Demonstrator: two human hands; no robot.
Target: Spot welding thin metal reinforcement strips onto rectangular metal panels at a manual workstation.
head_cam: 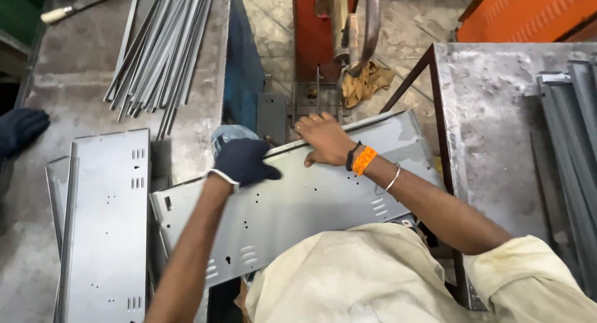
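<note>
Grey sheet-metal panel (311, 198) lies across the person's lap, tilted, its near edge hidden under the cream shirt (373, 279) and its far edge pointing toward the red machine. It has small punched holes and short rows of slots. The left hand (244, 163), in a dark blue glove with a white cuff, is closed over the panel's far rim near the middle, thumb pointing right. Just beside it, the bare right hand (323, 138) rests on the same rim with fingers curled over the edge, gripping it; an orange band (364, 160), a dark band and a thin metal bangle sit on that wrist.

To the left, on the grey worktable (68, 99), a second panel (106, 223) of the same kind lies flat and lengthwise, with another partly under it. Farther back on that table lies a loose bundle of thin metal strips (158, 49). At the left edge another person's dark gloved hand (22, 129) shows.

On the right stands a scuffed metal table (491, 130) with long grey channels (572, 149) stacked at its far side. Beyond the hands, the red machine (314, 30) rises from the stone floor, a tan rag (367, 81) bunched at its base, and an orange casing (528, 12) shows at the upper right.
</note>
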